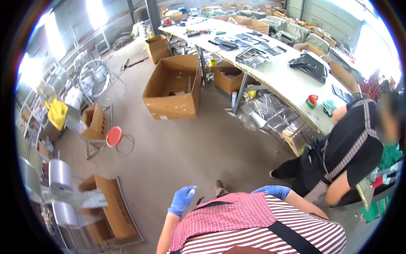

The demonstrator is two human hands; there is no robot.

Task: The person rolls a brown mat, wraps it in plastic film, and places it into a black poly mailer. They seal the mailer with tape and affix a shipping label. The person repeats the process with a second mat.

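Observation:
My left hand (182, 201), in a blue glove, hangs in front of me to the left of my red checked apron (228, 211). Its fingers are curled together, and a small whitish patch shows by the fingertips; whether that is a held thing I cannot make out. My right hand (274, 191), also in a blue glove, is at the far edge of the apron by my waist. The apron hides most of its fingers. One brown shoe (218, 184) shows on the floor between the hands.
A co-worker (338, 152) bends at the right beside a long white table (279, 72) bearing black plastic sheets (308, 67) and a red-green tape roll (311, 100). Ahead stands a large open carton (171, 89). Leftward are a red stool (114, 136), another carton (112, 207) and film rolls (60, 174).

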